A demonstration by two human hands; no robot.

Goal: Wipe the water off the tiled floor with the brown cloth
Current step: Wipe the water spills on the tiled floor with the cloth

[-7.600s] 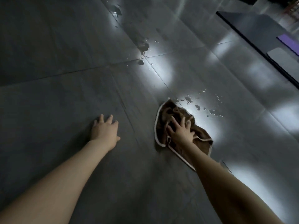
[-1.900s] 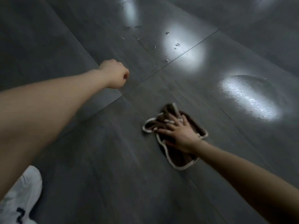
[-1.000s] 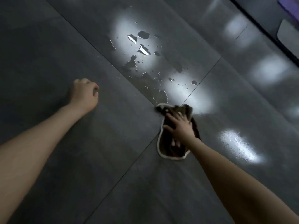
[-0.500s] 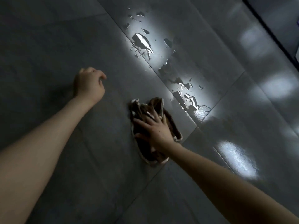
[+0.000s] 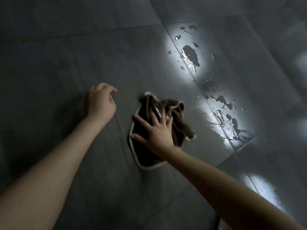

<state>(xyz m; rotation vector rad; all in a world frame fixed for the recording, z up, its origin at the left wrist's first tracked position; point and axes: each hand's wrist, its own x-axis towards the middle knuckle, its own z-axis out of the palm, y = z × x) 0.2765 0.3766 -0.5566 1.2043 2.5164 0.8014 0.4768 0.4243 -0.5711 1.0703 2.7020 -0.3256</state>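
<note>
Because the water (image 5: 191, 55) lies in scattered puddles up and to the right, the right hand (image 5: 156, 130) presses the bunched brown cloth (image 5: 176, 112) flat-palmed, fingers spread, onto the tiled floor (image 5: 58, 63), while the loosely curled, empty left hand (image 5: 99, 102) apparently braces beside it.

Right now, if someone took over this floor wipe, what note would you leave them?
Right hand: flat, fingers spread, pressing the cloth to the floor.
Left hand: loosely curled, holding nothing, left of the cloth.
Cloth: bunched, lying short of the water.
Done: the tile around the cloth looks dry.
Left: a large puddle with droplets farther off, and a wet streak along the grout line right of the cloth. Push the cloth right, then onward.
</note>
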